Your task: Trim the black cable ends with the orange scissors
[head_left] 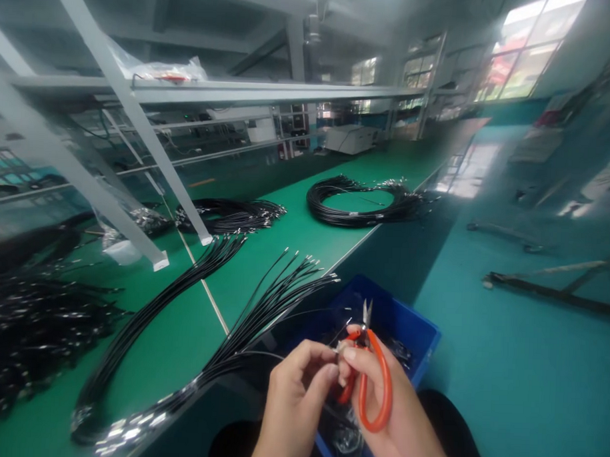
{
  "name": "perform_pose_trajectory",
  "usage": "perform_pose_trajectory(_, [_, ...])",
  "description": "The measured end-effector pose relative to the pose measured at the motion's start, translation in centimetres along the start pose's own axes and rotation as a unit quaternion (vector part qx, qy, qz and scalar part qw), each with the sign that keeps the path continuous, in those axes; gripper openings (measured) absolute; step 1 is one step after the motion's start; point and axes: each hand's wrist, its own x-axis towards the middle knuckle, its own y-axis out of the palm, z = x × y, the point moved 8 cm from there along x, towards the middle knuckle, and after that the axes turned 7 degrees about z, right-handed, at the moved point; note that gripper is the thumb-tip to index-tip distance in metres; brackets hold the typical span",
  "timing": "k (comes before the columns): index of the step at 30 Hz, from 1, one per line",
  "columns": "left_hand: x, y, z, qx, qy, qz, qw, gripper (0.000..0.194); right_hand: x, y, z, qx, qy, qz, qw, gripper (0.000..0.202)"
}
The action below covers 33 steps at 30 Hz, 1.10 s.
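the left hand's (294, 395) fingers pinch a cable end (337, 351) at lower centre; the right hand's (394, 395) thumb and finger press there too, holding red-handled scissors (383, 361), long axis running up-frame, tips away. a blue bin (424, 336) is below. left, a cable bundle (136, 319) curves over the table (284, 238), beyond it white posts (162, 160) and a black coil (355, 218)

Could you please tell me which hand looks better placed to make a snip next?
Probably the right: the right hand already holds the scissors, blades clear of its fingers. The left hand has no tool and pinches something small close by, seemingly a cable end.
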Motion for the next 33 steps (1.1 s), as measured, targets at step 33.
perform_pose_trajectory(33, [0.4,0.2,5.0,-0.204,-0.066,-0.017,0.977,0.033,-0.7,-5.7,1.5,-0.293,-0.083,-0.144,0.942,0.047])
